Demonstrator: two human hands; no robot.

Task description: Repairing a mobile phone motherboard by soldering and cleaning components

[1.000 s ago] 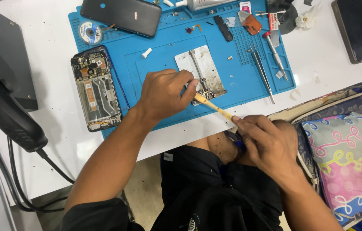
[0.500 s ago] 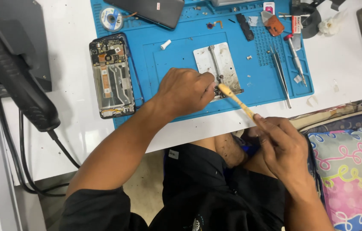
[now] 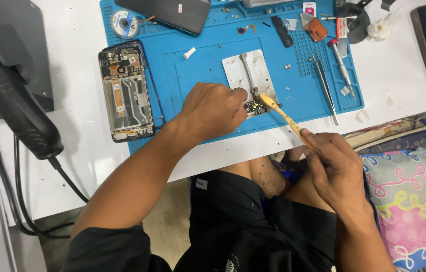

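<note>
The left hand (image 3: 213, 108) lay knuckles-up on the blue mat (image 3: 198, 75), its fingers curled down and pinching a small circuit board (image 3: 255, 107) against the lower edge of the metal plate (image 3: 250, 75), apparently to keep so light a part from sliding. The right hand (image 3: 336, 168) hung off the near edge of the mat, over the lap, closed around the handle of a yellow brush (image 3: 283, 117) whose head reached up and left to touch the board just right of the left fingertips; the long slanted grip seemed to let the bristles work while the holding fingers stayed clear. Left of the plate, at the mat's left edge, an opened phone (image 3: 125, 90) lay with its insides facing up, well apart from the hands. Right of the plate lay tweezers (image 3: 325, 89) and a screwdriver (image 3: 342, 68), within reach of the brush hand. Beyond the plate, at the mat's far edge, were a dark phone (image 3: 165, 12) and a solder wick spool (image 3: 124, 24). The mat lay on a white tabletop (image 3: 72, 166).
</note>
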